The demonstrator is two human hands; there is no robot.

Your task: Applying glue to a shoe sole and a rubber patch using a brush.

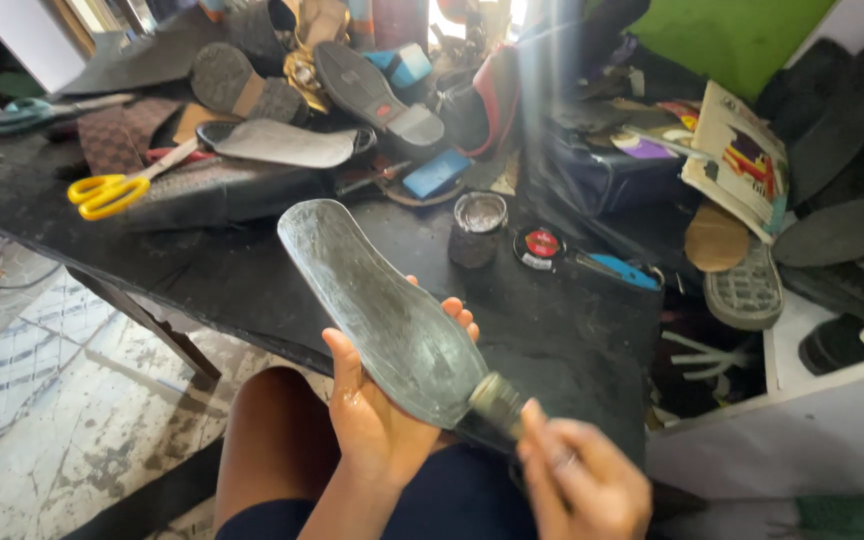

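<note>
Holding the dark shoe sole (372,310) up over the worktop (202,270), left hand (377,415) cupped under its heel end, right hand (577,480) pinching a small brush (497,400) at 5 o'clock. I'd keep strokes thin, even. Glue tin (477,228) at 1 o'clock.

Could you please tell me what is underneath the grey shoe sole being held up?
The left hand supports the grey shoe sole from below, fingertips curling past its far edge. The palm is mostly covered.
</note>
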